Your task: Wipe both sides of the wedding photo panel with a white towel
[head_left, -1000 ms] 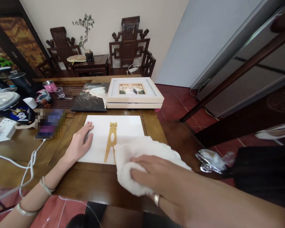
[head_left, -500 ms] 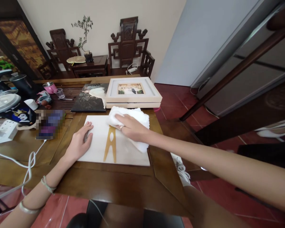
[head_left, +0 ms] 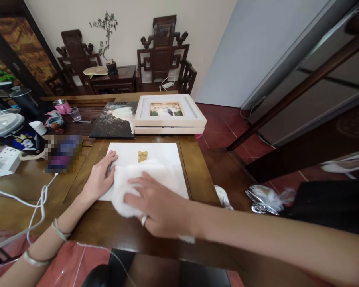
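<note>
Fluffy white cloth (head_left: 128, 187) under right hand (head_left: 155, 203), fingers spread flat, left hand (head_left: 100, 179) open on smooth white board (head_left: 164, 159)

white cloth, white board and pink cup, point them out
white cloth (head_left: 128, 181), head view, bare upper left part beside the right hand
white board (head_left: 164, 153), head view, uncovered far right area
pink cup (head_left: 62, 107), head view, its side wall

The white cloth (head_left: 137, 181) covers most of the gold clip (head_left: 143, 156) — only its top shows. A flat object (head_left: 62, 153) left of the white panel (head_left: 164, 153) is blurred — unreadable.
</note>
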